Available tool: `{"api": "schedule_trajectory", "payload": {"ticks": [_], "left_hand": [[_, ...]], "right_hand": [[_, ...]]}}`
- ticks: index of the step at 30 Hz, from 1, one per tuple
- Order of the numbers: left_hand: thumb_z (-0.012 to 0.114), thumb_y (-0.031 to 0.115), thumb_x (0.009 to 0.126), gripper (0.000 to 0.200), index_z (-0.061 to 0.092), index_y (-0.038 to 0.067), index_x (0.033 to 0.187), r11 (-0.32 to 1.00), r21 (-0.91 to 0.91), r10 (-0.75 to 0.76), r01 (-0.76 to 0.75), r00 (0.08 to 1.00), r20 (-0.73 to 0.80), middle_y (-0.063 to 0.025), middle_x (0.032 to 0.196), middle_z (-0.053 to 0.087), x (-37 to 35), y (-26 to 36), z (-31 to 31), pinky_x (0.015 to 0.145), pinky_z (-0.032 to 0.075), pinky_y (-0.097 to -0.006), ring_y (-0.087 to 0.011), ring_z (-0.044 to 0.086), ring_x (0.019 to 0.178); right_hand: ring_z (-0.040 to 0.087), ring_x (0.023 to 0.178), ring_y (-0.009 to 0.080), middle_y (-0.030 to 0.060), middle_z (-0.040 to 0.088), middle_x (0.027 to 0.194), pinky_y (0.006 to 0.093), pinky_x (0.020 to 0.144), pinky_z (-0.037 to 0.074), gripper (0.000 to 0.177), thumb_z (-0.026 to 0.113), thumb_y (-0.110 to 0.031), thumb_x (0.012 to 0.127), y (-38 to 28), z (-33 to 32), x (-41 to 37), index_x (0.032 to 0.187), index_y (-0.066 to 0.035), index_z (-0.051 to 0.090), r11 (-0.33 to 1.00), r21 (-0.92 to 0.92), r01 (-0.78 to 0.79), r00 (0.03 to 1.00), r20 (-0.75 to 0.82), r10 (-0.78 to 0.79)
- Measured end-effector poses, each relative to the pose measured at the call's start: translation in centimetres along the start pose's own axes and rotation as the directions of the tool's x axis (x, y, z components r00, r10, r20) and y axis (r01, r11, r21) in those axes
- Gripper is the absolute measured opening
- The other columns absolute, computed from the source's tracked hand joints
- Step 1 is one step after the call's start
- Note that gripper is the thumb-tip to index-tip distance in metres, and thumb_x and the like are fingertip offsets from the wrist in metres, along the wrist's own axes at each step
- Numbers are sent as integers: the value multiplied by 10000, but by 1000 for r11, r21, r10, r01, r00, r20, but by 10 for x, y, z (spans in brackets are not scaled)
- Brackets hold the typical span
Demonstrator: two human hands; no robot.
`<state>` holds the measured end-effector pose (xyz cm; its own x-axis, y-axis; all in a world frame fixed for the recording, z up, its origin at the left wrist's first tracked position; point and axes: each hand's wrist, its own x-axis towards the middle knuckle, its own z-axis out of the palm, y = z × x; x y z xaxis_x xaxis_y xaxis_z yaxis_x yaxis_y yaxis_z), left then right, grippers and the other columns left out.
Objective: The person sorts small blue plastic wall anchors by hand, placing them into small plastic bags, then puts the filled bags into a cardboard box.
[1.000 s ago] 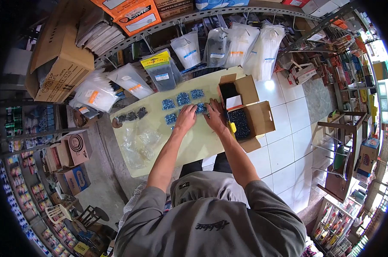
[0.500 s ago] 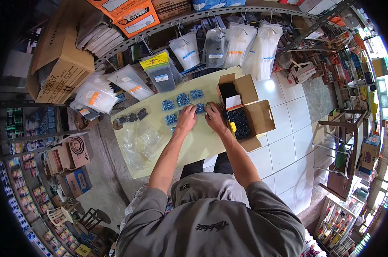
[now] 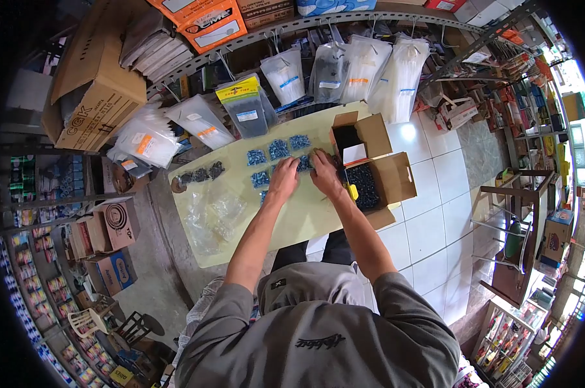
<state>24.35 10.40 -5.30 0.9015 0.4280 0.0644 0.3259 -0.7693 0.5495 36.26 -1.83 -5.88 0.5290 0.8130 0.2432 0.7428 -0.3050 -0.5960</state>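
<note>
Between my two hands lies a small clear bag of blue pieces point(image 3: 304, 163), too small to name. My left hand point(image 3: 283, 178) has its closed fingers at the bag's left edge. The fingers of my right hand point(image 3: 324, 171) are bent onto its right edge, beside the open boxes. Similar filled bags point(image 3: 278, 149) lie in rows on the pale yellow tabletop point(image 3: 273, 233), some partly hidden by my left hand. Just right of my right hand, an open carton point(image 3: 396, 178) holds dark bluish pieces point(image 3: 363, 187).
Behind that carton stands another open box point(image 3: 372, 134) with black contents. Clear plastic bags point(image 3: 208, 213) and small dark packets point(image 3: 201, 173) lie on the left. Packs of cable ties point(image 3: 402, 77) hang from a metal rack along the far edge. White floor tiles point(image 3: 428, 233) show at right.
Both hands stay at the same small bag, with slight finger movement; my right fingers have shifted a little over its edge. The whole view has shifted slightly.
</note>
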Motion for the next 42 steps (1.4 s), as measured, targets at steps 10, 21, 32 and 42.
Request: {"api": "schedule_trajectory", "payload": {"ticks": [10,21,32,42], "left_hand": [[576,-29,756,373,600,-7,1127,1000,-6,-26,26,1000,1,-149,1143,586,2,3,0,942,455,-404,-335,545,1071],[569,-3,774,394,553,-7,1167,986,-129,-109,109,994,10,-163,1132,549,-29,40,5,950,435,-418,-361,522,1076],[561,-83,699,548,472,-78,1240,785,-522,-369,333,929,37,-234,1227,490,-43,67,61,988,424,-397,-385,487,1158],[521,-116,709,517,511,-86,1225,665,-683,-356,302,932,66,-205,1213,541,-48,60,59,867,513,-332,-304,613,1030]], "right_hand": [[550,1023,347,192,567,1009,403,876,463,258,586,9,740,31,26,-17,999,7,580,995,-101,-26,999,-41,21],[345,1262,459,281,425,1279,546,1104,232,365,634,-163,758,7,1,-18,1050,47,568,934,-352,55,997,67,-34],[443,1174,414,256,464,1230,460,1005,394,408,656,-171,758,12,-5,-40,1092,7,502,953,-296,61,961,277,24],[422,1155,453,271,426,1193,478,977,391,418,627,-111,762,8,-5,-56,1122,33,471,983,-178,43,943,332,19]]}}
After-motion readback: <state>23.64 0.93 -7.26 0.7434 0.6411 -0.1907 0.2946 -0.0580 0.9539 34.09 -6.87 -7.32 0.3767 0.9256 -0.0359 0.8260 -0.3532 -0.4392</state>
